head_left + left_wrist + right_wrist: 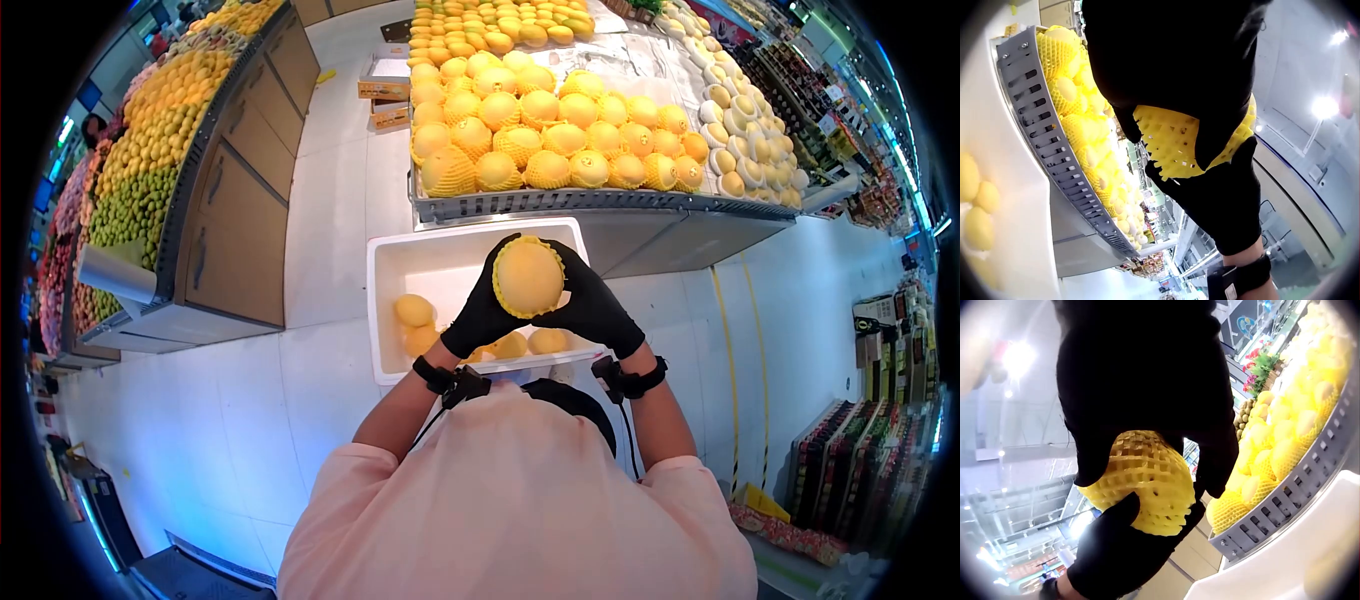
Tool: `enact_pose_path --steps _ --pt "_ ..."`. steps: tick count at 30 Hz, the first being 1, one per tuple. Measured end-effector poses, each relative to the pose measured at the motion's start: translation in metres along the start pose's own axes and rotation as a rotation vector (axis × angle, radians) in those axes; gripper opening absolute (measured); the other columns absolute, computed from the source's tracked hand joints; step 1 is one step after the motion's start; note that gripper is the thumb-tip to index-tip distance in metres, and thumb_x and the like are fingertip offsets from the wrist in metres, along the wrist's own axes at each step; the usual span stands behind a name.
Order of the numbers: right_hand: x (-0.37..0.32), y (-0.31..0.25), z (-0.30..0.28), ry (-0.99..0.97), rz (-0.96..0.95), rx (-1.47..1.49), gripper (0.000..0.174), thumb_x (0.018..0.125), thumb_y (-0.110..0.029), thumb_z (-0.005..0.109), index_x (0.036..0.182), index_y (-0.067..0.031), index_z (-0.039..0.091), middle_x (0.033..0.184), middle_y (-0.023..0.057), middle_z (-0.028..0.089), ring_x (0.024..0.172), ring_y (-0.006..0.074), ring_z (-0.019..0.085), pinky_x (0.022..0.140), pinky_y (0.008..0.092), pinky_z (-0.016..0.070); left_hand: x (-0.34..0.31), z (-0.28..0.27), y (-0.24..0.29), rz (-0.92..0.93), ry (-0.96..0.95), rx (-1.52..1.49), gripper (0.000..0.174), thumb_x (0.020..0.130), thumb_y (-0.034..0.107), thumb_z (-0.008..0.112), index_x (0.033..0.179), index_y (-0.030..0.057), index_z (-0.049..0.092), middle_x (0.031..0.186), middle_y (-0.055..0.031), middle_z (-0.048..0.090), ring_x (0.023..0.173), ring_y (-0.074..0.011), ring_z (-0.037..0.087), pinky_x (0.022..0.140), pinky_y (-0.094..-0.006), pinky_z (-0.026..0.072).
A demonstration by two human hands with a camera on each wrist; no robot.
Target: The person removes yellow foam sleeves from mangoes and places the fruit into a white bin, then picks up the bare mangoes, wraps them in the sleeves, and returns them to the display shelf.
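Both hands wear black gloves and hold one round yellow fruit in a yellow foam net, above a white box. My left hand grips its left side and my right hand its right side. In the left wrist view, the fingers of the left hand curl over the net, with the right hand across from it. Several yellow fruits without nets lie in the near part of the box.
A display stand with a grey slotted edge carries rows of netted yellow fruit beyond the box. Paler fruits lie at its right. Another fruit stand is at the left. Small cartons rest on the floor.
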State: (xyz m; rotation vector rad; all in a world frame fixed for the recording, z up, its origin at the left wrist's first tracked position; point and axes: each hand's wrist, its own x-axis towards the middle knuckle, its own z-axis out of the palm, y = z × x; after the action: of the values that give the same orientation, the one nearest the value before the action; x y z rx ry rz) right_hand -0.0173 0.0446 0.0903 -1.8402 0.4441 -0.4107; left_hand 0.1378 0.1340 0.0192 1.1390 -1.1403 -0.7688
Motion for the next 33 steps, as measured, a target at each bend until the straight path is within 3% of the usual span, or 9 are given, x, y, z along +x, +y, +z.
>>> enact_pose_path --steps 7,13,17,20,26,29,33 --pt "-0.012 0.022 -0.037 0.003 -0.043 -0.011 0.094 0.064 -0.015 0.087 0.14 -0.0055 0.032 0.137 0.0125 0.044 0.125 0.0221 0.046 0.103 0.0354 0.0403 0.014 0.034 0.003 0.021 -0.078 0.163 0.099 0.066 0.022 0.087 0.142 0.0035 0.026 0.137 -0.0128 0.042 0.126 -0.023 0.043 0.107 -0.0352 0.0347" --pt "-0.039 0.042 -0.083 -0.04 -0.033 0.062 0.091 0.066 -0.014 0.085 0.14 -0.006 0.033 0.137 0.0115 0.044 0.127 0.022 0.043 0.106 0.0365 0.0351 0.028 0.075 0.001 -0.016 -0.212 0.298 0.095 0.069 0.017 0.085 0.142 0.0031 0.026 0.138 -0.0134 0.042 0.127 -0.0237 0.043 0.107 -0.0353 0.0345" --pt "-0.053 0.055 -0.117 0.009 -0.072 0.001 0.091 0.063 -0.018 0.087 0.137 -0.0062 0.035 0.135 0.0119 0.046 0.123 0.0232 0.046 0.105 0.0367 0.0375 0.037 0.108 0.003 -0.12 -0.182 0.093 0.091 0.068 0.015 0.085 0.14 0.0045 0.03 0.135 -0.012 0.044 0.126 -0.0224 0.044 0.106 -0.0349 0.0362" --pt "-0.061 0.075 -0.139 0.051 -0.049 0.094 0.088 0.063 -0.02 0.088 0.134 -0.0053 0.038 0.131 0.0117 0.049 0.121 0.0231 0.048 0.104 0.0373 0.0388 0.05 0.138 0.012 -0.09 -0.218 0.163 0.09 0.068 0.015 0.085 0.139 0.0046 0.031 0.135 -0.012 0.044 0.125 -0.0228 0.045 0.105 -0.0348 0.0365" --pt "-0.076 0.095 -0.181 -0.031 -0.042 0.12 0.09 0.063 -0.018 0.087 0.136 -0.0039 0.036 0.133 0.0115 0.048 0.123 0.0217 0.046 0.105 0.0369 0.0373 0.052 0.188 -0.025 -0.088 -0.054 0.266 0.079 0.071 0.015 0.081 0.135 0.004 0.037 0.13 -0.0134 0.049 0.123 -0.0262 0.047 0.103 -0.0347 0.0383" --pt "-0.082 0.1 -0.198 -0.111 0.002 0.08 0.097 0.063 -0.017 0.088 0.14 -0.0036 0.031 0.134 0.0119 0.046 0.124 0.0223 0.045 0.105 0.0375 0.0372 0.049 0.205 -0.032 -0.087 -0.014 0.357 0.076 0.072 0.015 0.08 0.134 0.0038 0.039 0.129 -0.0139 0.05 0.122 -0.0271 0.048 0.102 -0.0348 0.0395" --pt "-0.092 0.114 -0.212 -0.108 -0.081 0.076 0.106 0.062 -0.016 0.088 0.145 -0.0054 0.023 0.135 0.0128 0.044 0.124 0.0239 0.045 0.105 0.0383 0.0374 0.046 0.224 -0.026 -0.082 0.019 0.419 0.074 0.073 0.014 0.078 0.134 0.0038 0.039 0.129 -0.014 0.051 0.122 -0.0269 0.049 0.101 -0.0346 0.0408"
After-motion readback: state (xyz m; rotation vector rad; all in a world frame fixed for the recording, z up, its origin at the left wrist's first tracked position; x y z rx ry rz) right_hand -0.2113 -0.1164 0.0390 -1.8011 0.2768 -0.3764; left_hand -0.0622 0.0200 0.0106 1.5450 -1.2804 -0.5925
